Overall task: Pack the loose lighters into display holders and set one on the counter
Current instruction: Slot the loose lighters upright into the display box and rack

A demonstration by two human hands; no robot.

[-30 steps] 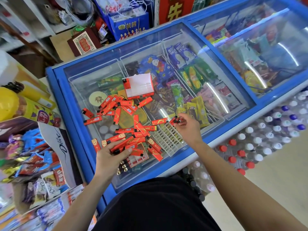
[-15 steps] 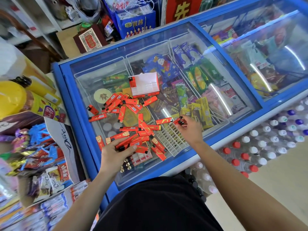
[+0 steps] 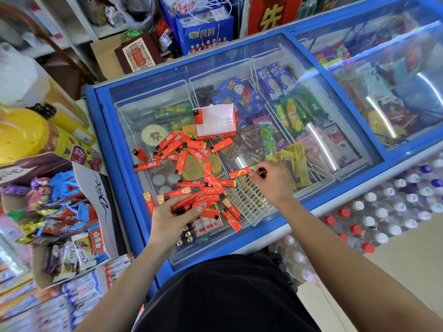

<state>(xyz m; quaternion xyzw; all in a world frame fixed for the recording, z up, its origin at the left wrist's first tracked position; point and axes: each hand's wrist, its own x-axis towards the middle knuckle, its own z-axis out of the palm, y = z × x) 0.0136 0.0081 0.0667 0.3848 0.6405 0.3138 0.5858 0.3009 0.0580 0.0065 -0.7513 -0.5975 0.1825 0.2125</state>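
Several loose red lighters (image 3: 191,164) lie scattered on the glass lid of a blue chest freezer (image 3: 239,238). My left hand (image 3: 172,220) grips a small bundle of lighters (image 3: 191,200) near the lid's front. My right hand (image 3: 272,180) pinches a single lighter (image 3: 260,172) just above a white gridded display holder (image 3: 248,202). Another lighter (image 3: 241,173) lies beside its fingertips. A red and white holder box (image 3: 214,123) stands open further back. A third holder (image 3: 203,226) lies partly under my left hand.
Snack and chocolate boxes (image 3: 79,212) crowd the left side. Capped water bottles (image 3: 383,212) are stacked below the freezer's right front. Shelves and gift boxes (image 3: 206,32) stand behind. Ice-cream packs (image 3: 287,111) show under the glass.
Both hands stay nearly where they were. My left hand's fingers have closed a little more around the bundle. The camera has shifted slightly.
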